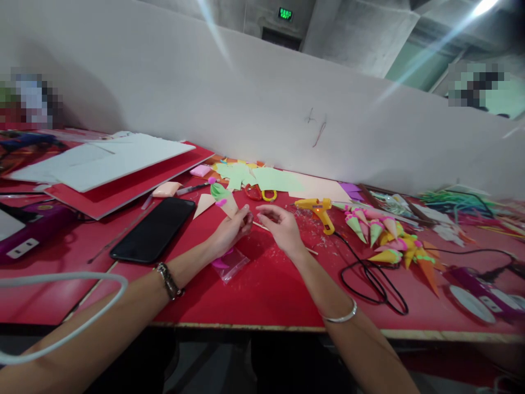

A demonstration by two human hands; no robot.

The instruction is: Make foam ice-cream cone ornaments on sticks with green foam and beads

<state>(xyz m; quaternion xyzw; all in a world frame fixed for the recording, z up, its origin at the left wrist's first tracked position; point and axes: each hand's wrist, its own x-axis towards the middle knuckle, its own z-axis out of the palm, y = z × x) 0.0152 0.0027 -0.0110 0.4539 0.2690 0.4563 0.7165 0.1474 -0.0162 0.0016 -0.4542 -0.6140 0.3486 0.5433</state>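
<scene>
My left hand [233,232] is closed above the red table, its fingers pinched around the narrow end of a small cream paper cone [229,204]. Green paper [219,191] and pink fluffy bits show at the cone's wide end. Close by on the right, my right hand [284,229] hangs with bent fingers, thumb and forefinger apart, and nothing visible between them. A thin wooden stick [311,251] lies partly hidden behind that hand. Under the left wrist sits a clear plastic bag [233,265] with something purple at it.
A yellow glue gun [319,209] stands at right, its black cord [381,298] looped. Finished-looking paper cones [394,241] are piled beyond it. Left are a black phone [153,230] and white boards [123,156]. Scissors [269,195] and green paper [273,179] lie before the partition [254,109].
</scene>
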